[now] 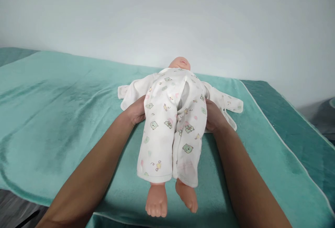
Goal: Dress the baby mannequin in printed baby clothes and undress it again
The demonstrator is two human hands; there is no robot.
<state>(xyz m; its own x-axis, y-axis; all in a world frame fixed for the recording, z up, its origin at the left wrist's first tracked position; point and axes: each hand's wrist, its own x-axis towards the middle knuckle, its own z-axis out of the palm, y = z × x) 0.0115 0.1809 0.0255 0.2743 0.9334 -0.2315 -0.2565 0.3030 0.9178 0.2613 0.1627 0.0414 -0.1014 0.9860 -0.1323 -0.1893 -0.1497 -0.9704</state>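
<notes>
A baby doll (180,63) lies on its back on a teal towel (65,109), head toward the wall, bare feet toward me. It wears white printed trousers (167,130) and a white printed top (225,100) spread out under it. My left hand (136,110) presses against the doll's left flank at the waist, its fingers tucked behind the cloth. My right hand (213,116) holds the opposite flank, its fingers also hidden under the fabric. Both hands seem to grip the trousers' waist.
The towel covers a darker teal surface (300,123) that reaches to a pale wall (167,12) behind. The towel's near edge (110,217) hangs at the bottom. A grey object (328,116) shows at the far right.
</notes>
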